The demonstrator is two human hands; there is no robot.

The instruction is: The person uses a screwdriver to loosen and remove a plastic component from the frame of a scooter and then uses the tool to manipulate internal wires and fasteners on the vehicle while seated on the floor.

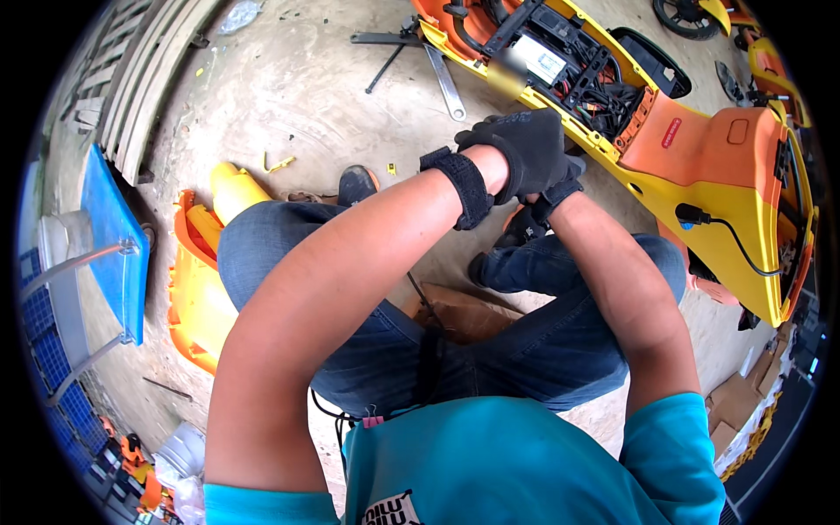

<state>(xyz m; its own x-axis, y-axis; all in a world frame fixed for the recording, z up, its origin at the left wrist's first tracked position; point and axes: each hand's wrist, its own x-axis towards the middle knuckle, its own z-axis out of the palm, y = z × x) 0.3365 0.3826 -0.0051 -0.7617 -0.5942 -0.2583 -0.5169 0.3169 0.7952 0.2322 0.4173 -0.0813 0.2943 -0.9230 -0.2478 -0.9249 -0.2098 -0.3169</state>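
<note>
My left hand (522, 150), in a black glove with a wrist strap, is closed, its fingers curled beside the scooter's near edge. What it grips, if anything, is hidden. Behind and below it my right hand (567, 178), gloved too, is pressed close and mostly covered; its fingers do not show. Just beyond both hands lies the yellow and orange scooter body (700, 184). Its open compartment holds a white-labelled box (536, 59) and a tangle of black wires (604, 105). A black cable with a plug (694, 214) hangs over the yellow side panel.
On the concrete floor beyond my hands lie a steel wrench (444, 83) and a thin dark rod (383, 70). Yellow-orange panels (192, 302) rest by my left knee. Further left are a blue board (114, 245) and wooden slats (149, 79). Cardboard (735, 404) lies at the right.
</note>
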